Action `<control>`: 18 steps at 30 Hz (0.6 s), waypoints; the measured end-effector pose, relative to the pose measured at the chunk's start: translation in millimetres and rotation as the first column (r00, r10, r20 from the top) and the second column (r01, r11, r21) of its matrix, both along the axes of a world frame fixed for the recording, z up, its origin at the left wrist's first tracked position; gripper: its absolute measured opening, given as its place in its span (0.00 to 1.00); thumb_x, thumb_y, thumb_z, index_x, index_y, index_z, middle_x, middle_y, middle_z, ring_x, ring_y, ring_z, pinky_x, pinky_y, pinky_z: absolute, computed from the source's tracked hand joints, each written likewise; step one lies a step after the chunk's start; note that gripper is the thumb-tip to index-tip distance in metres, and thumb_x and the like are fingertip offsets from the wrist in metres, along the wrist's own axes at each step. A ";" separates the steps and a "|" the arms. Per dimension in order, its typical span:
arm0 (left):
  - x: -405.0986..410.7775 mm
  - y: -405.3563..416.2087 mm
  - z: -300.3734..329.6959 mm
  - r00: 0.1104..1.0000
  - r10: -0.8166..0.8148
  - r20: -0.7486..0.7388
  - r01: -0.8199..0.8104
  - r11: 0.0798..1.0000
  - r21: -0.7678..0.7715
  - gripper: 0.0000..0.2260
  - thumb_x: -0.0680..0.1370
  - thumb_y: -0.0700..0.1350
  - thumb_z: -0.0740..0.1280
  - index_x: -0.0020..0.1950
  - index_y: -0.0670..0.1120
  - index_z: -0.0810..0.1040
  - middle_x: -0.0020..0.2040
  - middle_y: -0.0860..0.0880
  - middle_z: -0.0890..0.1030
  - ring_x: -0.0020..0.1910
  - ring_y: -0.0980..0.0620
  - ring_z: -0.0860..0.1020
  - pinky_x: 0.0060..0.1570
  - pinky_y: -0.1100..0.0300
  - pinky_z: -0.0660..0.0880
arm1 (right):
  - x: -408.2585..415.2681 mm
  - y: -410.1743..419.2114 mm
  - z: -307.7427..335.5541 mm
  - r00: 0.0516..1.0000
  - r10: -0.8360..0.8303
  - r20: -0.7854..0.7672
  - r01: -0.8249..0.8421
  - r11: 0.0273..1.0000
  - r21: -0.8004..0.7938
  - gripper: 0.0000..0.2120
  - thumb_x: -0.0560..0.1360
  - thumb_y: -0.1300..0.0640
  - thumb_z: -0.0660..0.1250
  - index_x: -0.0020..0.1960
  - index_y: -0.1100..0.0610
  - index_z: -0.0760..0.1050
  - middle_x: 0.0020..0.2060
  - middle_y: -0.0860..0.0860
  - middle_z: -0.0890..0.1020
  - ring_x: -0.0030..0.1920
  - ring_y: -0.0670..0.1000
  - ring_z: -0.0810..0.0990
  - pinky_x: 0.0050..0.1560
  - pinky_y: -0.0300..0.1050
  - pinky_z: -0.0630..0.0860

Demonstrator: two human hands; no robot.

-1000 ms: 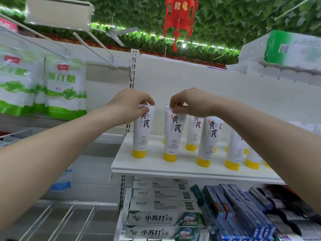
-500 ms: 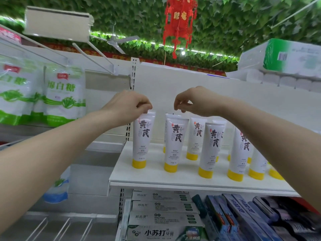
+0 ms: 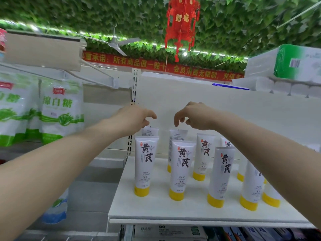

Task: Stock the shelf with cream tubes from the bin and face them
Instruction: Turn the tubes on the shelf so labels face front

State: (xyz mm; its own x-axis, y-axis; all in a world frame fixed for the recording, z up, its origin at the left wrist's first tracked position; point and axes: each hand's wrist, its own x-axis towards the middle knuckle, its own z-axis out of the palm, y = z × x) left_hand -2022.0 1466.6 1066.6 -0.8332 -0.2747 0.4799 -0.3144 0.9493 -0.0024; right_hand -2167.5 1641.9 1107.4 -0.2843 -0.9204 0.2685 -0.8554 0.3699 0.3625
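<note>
Now both arms reach out, left hand (image 3: 134, 119) and right hand (image 3: 196, 116) hovering with fingers loosely curled, holding nothing, just above the upright cream tubes (image 3: 146, 166). Bare shelf (image 3: 156, 208) lies before the front row

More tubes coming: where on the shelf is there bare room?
Bare: the shelf's front strip ahead of the tubes, and its left edge beside the leftmost tube. Crowded: the right side, where tubes stand close together.
</note>
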 end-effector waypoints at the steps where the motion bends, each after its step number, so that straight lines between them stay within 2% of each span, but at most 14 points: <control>1: -3.4 -2.8 0.3 1.000 -0.004 0.020 0.004 1.000 0.013 0.15 0.81 0.46 0.59 0.66 0.62 0.71 0.50 0.54 0.82 0.45 0.53 0.77 0.39 0.57 0.71 | -1.2 -2.6 -1.2 1.000 -0.006 0.004 0.006 1.000 0.018 0.25 0.76 0.69 0.57 0.56 0.40 0.76 0.51 0.43 0.79 0.56 0.50 0.71 0.55 0.49 0.70; 4: -11.6 -8.4 -0.1 0.997 -0.016 0.077 0.015 1.000 0.018 0.15 0.82 0.46 0.58 0.65 0.63 0.71 0.48 0.54 0.82 0.42 0.56 0.77 0.38 0.59 0.71 | -2.2 -8.7 -4.4 0.999 -0.030 0.013 0.029 0.997 0.071 0.25 0.76 0.69 0.57 0.55 0.40 0.77 0.50 0.43 0.79 0.55 0.49 0.71 0.54 0.48 0.68; 9: -15.2 -14.2 -4.4 0.993 -0.049 0.105 0.050 0.999 -0.004 0.12 0.81 0.47 0.60 0.61 0.60 0.76 0.46 0.56 0.82 0.41 0.57 0.76 0.43 0.59 0.73 | -1.0 -12.8 -8.0 0.999 -0.035 0.040 0.031 0.995 0.096 0.24 0.76 0.69 0.57 0.56 0.43 0.79 0.49 0.44 0.80 0.54 0.49 0.74 0.53 0.45 0.68; 12: -12.6 -15.0 -6.3 0.993 -0.078 0.089 0.079 0.997 -0.010 0.11 0.81 0.47 0.60 0.61 0.56 0.77 0.48 0.52 0.82 0.42 0.52 0.73 0.45 0.59 0.70 | 2.8 -13.9 -6.4 0.998 -0.022 0.062 0.016 0.996 0.091 0.22 0.76 0.69 0.58 0.56 0.46 0.80 0.49 0.45 0.81 0.54 0.51 0.75 0.55 0.47 0.72; 15: -10.5 -14.4 -6.8 0.993 -0.094 0.076 0.094 0.996 0.007 0.11 0.82 0.50 0.57 0.57 0.54 0.78 0.52 0.50 0.82 0.49 0.48 0.76 0.47 0.59 0.69 | 5.5 -14.6 -5.5 0.990 0.004 0.141 -0.013 0.998 0.067 0.20 0.74 0.70 0.61 0.55 0.50 0.82 0.49 0.48 0.83 0.51 0.50 0.78 0.56 0.46 0.76; 18: -8.0 -10.5 -5.9 0.993 -0.089 0.075 0.082 0.993 0.089 0.13 0.81 0.57 0.55 0.50 0.54 0.76 0.46 0.53 0.81 0.46 0.50 0.77 0.46 0.57 0.71 | 5.7 -15.5 -7.6 0.986 -0.001 0.166 -0.009 0.998 0.060 0.15 0.73 0.66 0.67 0.54 0.51 0.82 0.48 0.48 0.84 0.48 0.48 0.78 0.52 0.42 0.75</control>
State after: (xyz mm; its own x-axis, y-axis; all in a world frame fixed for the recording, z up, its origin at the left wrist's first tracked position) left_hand -2030.0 1456.1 1060.6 -0.8896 -0.2380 0.3899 -0.2341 0.9705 0.0581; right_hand -2161.9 1626.4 1099.9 -0.3167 -0.9346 0.1621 -0.9069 0.3484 0.2368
